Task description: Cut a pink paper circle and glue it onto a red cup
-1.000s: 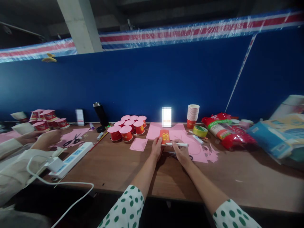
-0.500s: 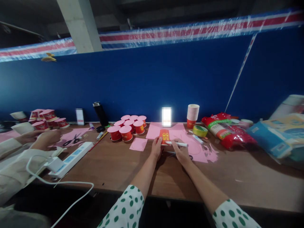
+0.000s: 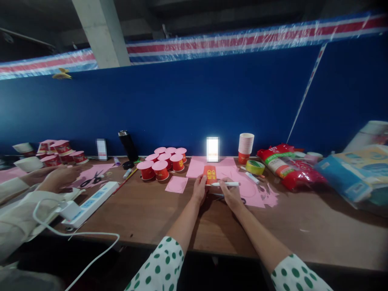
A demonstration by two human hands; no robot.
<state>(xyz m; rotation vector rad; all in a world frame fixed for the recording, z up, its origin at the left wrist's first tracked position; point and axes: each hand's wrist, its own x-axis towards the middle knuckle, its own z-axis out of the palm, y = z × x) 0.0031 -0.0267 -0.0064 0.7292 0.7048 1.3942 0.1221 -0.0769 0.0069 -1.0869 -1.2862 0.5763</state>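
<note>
A red paper cup (image 3: 210, 174) stands upside down on a pink paper sheet (image 3: 218, 166), and my left hand (image 3: 199, 188) grips it from the left side. My right hand (image 3: 230, 193) is closed on a white pen (image 3: 226, 184) that lies level, its tip touching the cup's base on the paper. Both hands rest on the brown table (image 3: 157, 214) near its middle.
Several red cups capped with pink discs (image 3: 162, 161) stand left of the sheet, and a pink square (image 3: 176, 184) lies in front of them. A stack of cups (image 3: 245, 147), tape roll (image 3: 255, 167), red bags (image 3: 287, 167), black flask (image 3: 128, 145), scissors (image 3: 91, 179) and power strip (image 3: 91, 203) surround them. Another person's hand (image 3: 57, 178) works at left.
My hands, the cup and the pen stay nearly still. The other person's hand at left has shifted slightly.
</note>
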